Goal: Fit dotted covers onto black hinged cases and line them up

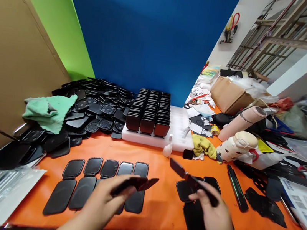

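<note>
Above the orange table (156, 205), the left hand (105, 200) grips a black plate (136, 184), its long axis pointing right toward the right hand (213, 214), which pinches a dark strip (192, 180).

1. The left hand (105, 197) holds a flat black plate (138, 183) above the orange tabletop (156, 205).
2. The right hand (213, 214) grips a black knife-like tool (190, 179).
3. Rows of black pads (96, 183) lie under the left hand.
4. Behind, stacked black pieces (150, 111) stand on a white tray (179, 128), with a green cloth (47, 111) on a loose black pile (97, 102).
</note>
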`<state>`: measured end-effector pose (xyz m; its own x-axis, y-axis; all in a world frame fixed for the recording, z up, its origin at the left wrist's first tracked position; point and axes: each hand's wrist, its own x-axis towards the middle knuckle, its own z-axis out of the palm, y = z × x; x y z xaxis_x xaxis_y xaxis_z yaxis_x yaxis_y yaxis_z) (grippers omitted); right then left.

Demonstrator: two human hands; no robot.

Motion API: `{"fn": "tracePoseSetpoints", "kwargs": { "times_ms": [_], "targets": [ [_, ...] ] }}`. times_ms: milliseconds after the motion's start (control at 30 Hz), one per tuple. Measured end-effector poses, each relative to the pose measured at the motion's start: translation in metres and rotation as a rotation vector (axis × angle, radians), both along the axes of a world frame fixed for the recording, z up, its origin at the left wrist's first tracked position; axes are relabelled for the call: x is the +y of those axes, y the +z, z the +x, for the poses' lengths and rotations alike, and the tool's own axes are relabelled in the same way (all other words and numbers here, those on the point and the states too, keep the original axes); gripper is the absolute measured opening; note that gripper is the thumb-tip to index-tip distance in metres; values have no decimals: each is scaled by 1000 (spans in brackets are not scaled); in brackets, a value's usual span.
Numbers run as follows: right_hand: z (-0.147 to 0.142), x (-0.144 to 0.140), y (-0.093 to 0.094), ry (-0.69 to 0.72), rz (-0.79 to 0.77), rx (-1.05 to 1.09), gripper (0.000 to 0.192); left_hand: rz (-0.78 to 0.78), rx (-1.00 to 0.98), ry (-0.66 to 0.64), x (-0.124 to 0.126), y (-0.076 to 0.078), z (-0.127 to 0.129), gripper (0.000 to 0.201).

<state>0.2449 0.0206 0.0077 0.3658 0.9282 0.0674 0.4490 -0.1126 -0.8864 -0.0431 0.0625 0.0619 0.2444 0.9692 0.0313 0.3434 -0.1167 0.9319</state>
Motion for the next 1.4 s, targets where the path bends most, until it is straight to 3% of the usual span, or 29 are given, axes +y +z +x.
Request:
{"fn": "tracePoseSetpoints", "kwargs": {
  "times_ms": [100,200,333,533,700,900,1200,1400],
  "targets": [
    [23,39,41,-98,67,36,35,-90,-118,160,24,29,-1,21],
    [46,84,70,-90,192,117,31,-87,-149,144,49,53,-2,26],
    [62,144,90,4,232,106,31,15,-98,194,82,79,-3,31],
    [71,227,115,258,75,-86,26,53,-92,187,146,112,13,29],
    [73,279,121,289,43,-351,23,135,-175,156,199,106,31,31],
    [72,314,117,315,41,-388,17,70,-266,118,239,95,43,34],
    [80,330,107,340,27,-445,24,63,-292,95,253,89,53,35],
    [76,331,116,449,91,-644,20,44,-342,70,251,89,50,37]
  ]
}}
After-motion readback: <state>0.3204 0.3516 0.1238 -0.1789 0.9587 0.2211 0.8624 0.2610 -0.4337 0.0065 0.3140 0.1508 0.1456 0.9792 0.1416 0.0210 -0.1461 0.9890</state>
